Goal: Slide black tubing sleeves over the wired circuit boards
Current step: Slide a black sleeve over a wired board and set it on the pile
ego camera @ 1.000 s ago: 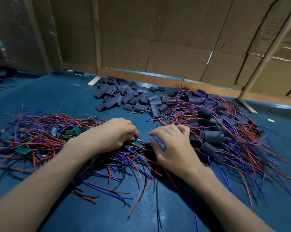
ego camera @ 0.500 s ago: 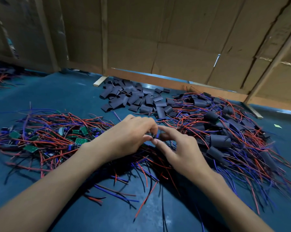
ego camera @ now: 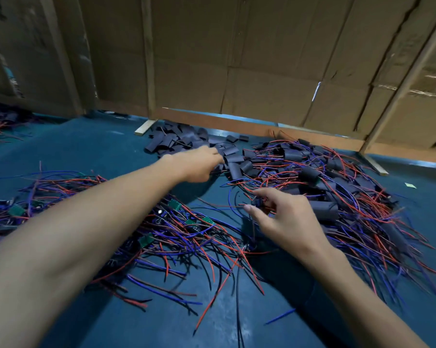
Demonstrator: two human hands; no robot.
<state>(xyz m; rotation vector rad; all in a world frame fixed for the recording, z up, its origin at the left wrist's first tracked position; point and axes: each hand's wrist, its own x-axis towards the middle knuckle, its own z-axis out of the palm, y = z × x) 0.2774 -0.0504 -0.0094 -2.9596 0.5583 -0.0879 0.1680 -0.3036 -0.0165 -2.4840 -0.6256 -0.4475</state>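
The left hand [ego camera: 199,164] is stretched far forward over the blue table [ego camera: 86,151] and reaches into the heap of loose black sleeves [ego camera: 179,143], which lies at the far side of the table, just in front of the cardboard wall [ego camera: 262,71]. Its fingers are curled down among the sleeves at the near edge of this heap, but they are partly hidden and a little blurred, so I cannot tell if they already hold one sleeve or only touch them. The right hand [ego camera: 284,219] is nearer to the person than the heap of sleeves and to the right of it. Its thumb and first fingers pinch a small dark wired board [ego camera: 257,202], and the blue and red wires of this board hang from the hand toward the table; the other fingers are loosely bent. To the left of the right hand, under the left forearm, lies the pile of bare boards [ego camera: 174,222], small green boards mixed with many red and blue wires. To the right of the heap of sleeves, and touching it, lies the pile of finished boards [ego camera: 337,192], where black sleeves sit over the boards and wires spread out in all directions.
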